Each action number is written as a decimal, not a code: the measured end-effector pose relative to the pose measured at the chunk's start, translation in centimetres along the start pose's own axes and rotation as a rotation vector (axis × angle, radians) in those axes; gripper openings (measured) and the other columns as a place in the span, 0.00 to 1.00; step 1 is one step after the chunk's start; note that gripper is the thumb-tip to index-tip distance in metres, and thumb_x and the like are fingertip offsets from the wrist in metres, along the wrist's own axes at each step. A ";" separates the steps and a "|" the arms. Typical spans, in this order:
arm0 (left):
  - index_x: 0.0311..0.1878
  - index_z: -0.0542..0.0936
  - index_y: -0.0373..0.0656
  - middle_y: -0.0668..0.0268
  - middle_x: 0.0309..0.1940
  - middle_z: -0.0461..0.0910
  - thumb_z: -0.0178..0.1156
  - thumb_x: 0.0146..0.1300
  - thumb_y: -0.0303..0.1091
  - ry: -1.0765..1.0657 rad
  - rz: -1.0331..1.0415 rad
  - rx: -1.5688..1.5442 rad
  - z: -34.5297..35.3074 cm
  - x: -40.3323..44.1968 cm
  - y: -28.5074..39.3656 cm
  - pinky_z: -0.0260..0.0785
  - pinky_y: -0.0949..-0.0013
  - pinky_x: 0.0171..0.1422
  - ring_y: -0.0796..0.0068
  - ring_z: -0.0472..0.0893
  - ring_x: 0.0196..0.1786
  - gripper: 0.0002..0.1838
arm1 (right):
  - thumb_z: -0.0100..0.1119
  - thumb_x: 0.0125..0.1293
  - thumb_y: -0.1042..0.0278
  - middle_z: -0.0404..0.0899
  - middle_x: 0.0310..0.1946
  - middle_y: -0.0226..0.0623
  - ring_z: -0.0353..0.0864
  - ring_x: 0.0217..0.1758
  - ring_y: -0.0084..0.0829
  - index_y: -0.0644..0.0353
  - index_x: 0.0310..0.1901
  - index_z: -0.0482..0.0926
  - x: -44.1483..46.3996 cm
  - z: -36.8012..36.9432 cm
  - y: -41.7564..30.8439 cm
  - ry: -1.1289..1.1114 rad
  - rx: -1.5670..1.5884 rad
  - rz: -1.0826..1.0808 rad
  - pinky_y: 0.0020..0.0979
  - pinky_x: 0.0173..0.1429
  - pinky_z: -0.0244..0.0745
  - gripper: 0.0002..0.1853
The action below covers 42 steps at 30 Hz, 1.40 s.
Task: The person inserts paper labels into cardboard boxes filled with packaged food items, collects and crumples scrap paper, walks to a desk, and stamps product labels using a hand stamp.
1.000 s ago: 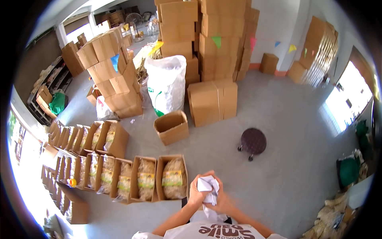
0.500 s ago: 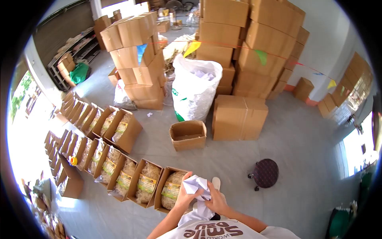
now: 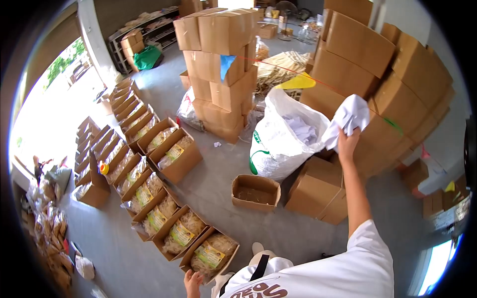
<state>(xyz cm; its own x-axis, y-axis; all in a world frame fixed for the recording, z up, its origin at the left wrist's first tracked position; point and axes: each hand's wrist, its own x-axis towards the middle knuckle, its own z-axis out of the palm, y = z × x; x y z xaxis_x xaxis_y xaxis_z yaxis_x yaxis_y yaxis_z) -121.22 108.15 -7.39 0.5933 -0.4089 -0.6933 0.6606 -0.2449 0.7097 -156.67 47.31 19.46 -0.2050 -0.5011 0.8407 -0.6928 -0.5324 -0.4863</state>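
Observation:
My right hand (image 3: 349,140) is raised on an outstretched arm, its fingers closed around a crumpled sheet of white paper (image 3: 352,115). The paper is beside the mouth of a tall white woven sack (image 3: 278,149), which has more white crumpled paper (image 3: 300,130) inside. Down at the lower left, my left hand (image 3: 193,284) has its fingers apart and holds nothing. Nearest to it is an open carton (image 3: 229,258) with a bag of pale, dried food (image 3: 212,253) in it, bearing a yellow-green label. Whether the fingertips touch the carton is unclear.
Two rows of open cartons (image 3: 171,223) with bagged goods run off to the left. A small open box (image 3: 256,192) and a closed carton (image 3: 320,191) stand by the sack. Stacked cartons (image 3: 216,79) rise behind. A cord with small flags (image 3: 298,82) crosses above the sack.
Both hands were together on the crumpled paper in front of my body. My right hand has carried it up and right to the sack; my left has let go and dropped beside the nearest carton.

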 end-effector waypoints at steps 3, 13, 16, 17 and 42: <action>0.61 0.62 0.47 0.52 0.39 0.77 0.58 0.59 0.29 0.138 0.004 -0.191 -8.5 1.4 -9.3 0.69 0.56 0.48 0.54 0.75 0.45 0.27 | 0.65 0.51 0.60 0.72 0.39 0.58 0.73 0.42 0.56 0.69 0.49 0.65 2.3 7.6 7.4 -0.237 -0.155 0.064 0.43 0.44 0.68 0.29; 0.54 0.70 0.45 0.55 0.38 0.77 0.58 0.59 0.33 0.260 -0.092 0.279 -8.7 -15.3 -18.6 0.71 0.61 0.41 0.57 0.77 0.40 0.19 | 0.51 0.60 0.71 0.51 0.66 0.50 0.46 0.70 0.50 0.65 0.66 0.47 -22.4 13.7 -3.7 -0.911 0.106 -0.284 0.45 0.71 0.42 0.35; 0.58 0.65 0.41 0.54 0.40 0.77 0.57 0.58 0.30 0.244 -0.003 0.138 -7.9 -18.4 -21.7 0.73 0.65 0.38 0.59 0.79 0.38 0.24 | 0.51 0.58 0.74 0.56 0.63 0.51 0.52 0.68 0.49 0.64 0.64 0.53 -32.6 8.2 -9.1 -1.500 0.401 -0.244 0.39 0.69 0.52 0.32; 0.62 0.58 0.38 0.53 0.43 0.77 0.56 0.56 0.26 0.535 -0.332 -0.420 -4.9 -19.1 -18.6 0.74 0.67 0.37 0.61 0.81 0.37 0.30 | 0.52 0.58 0.73 0.64 0.59 0.52 0.61 0.63 0.48 0.65 0.60 0.61 -34.9 6.5 -9.9 -1.647 0.487 -0.363 0.37 0.66 0.58 0.27; 0.56 0.64 0.42 0.57 0.36 0.77 0.49 0.58 0.25 1.098 -0.202 -0.887 -23.8 -26.6 -30.7 0.71 0.66 0.31 0.63 0.80 0.29 0.21 | 0.54 0.59 0.72 0.79 0.31 0.43 0.79 0.31 0.31 0.69 0.49 0.74 -56.2 -5.9 -28.0 -2.569 0.040 0.145 0.31 0.34 0.77 0.17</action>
<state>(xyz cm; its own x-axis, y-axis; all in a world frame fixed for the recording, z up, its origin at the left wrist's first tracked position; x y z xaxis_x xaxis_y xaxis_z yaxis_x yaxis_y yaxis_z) -146.33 147.45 -13.67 0.2348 0.5439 -0.8056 0.5967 0.5736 0.5612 -129.79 94.37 -12.72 0.5444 0.0535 -0.8371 -0.7423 -0.4342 -0.5104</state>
